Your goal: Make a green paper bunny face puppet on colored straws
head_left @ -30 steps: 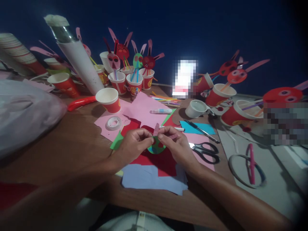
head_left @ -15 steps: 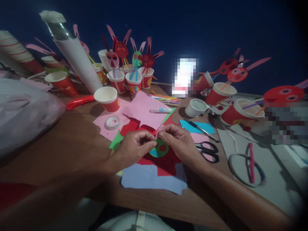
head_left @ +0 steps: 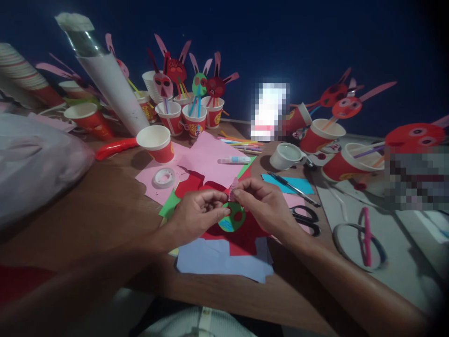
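My left hand [head_left: 196,213] pinches a round green paper face [head_left: 231,223] by its upper left edge. Red circles and a light blue patch are on the face. Close beside it, my right hand [head_left: 264,203] holds a small pink paper strip [head_left: 233,189] upright between thumb and fingers. The strip's lower end is at the face's top edge; I cannot tell whether they touch. Under both hands lie red paper [head_left: 242,245] and pale blue paper [head_left: 206,262]. Black-handled scissors [head_left: 307,214] rest by my right wrist.
A glue pen [head_left: 234,160] lies on pink paper [head_left: 210,152]. Around it are a tape roll [head_left: 164,178], a red paper cup [head_left: 159,152], a white mug [head_left: 286,157] and a black pen [head_left: 294,188]. Several cups with paper rabbit heads [head_left: 199,85] stand behind. A plastic bag [head_left: 38,164] is at left.
My right hand has lifted slightly and turned the pink strip, so more of it shows. The green face has shifted a little lower and shows more fully.
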The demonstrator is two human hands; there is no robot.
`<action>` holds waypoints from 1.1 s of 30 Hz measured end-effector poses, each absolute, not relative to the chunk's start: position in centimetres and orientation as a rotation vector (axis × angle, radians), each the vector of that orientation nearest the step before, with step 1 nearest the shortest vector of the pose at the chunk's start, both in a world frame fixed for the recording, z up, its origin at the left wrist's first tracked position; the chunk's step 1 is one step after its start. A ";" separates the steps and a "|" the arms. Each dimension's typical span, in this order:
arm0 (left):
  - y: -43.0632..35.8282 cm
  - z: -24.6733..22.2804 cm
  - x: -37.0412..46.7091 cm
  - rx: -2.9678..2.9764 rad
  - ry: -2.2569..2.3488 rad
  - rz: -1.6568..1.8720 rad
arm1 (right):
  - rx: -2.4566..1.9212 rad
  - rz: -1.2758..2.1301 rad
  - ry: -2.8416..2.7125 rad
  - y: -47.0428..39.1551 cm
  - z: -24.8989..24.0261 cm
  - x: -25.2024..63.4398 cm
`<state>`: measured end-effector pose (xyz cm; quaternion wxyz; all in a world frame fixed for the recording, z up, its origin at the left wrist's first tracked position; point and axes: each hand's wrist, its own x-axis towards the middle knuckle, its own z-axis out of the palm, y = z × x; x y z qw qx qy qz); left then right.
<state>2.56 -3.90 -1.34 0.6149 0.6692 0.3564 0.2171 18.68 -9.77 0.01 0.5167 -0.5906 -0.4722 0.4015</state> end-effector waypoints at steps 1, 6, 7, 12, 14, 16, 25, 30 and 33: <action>-3.9 -1.3 2.6 1.528 0.820 0.506 | -1.424 0.947 -1.144 -9.8 0.0 18.7; -3.9 -1.2 2.7 1.520 0.810 0.514 | -1.428 0.932 -1.169 -9.6 -0.1 18.9; -3.9 -1.1 2.7 1.522 0.805 0.513 | -1.432 0.932 -1.175 -9.6 -0.1 18.8; -4.0 -0.5 2.7 1.531 0.794 0.498 | -1.441 0.940 -1.174 -9.6 -0.1 18.8; -4.0 -0.5 2.7 1.525 0.793 0.496 | -1.446 0.942 -1.179 -9.6 -0.2 18.8; -3.9 -0.4 2.7 1.512 0.786 0.501 | -1.444 0.952 -1.181 -9.6 -0.3 18.9; -3.4 -0.4 2.9 1.429 0.808 0.511 | -1.405 1.085 -1.095 -9.5 -0.4 19.2; -3.4 -0.6 2.9 1.420 0.830 0.517 | -1.407 1.076 -1.104 -9.5 -0.3 19.0; -3.3 -0.7 2.9 1.407 0.836 0.518 | -1.404 1.081 -1.110 -9.4 -0.4 19.0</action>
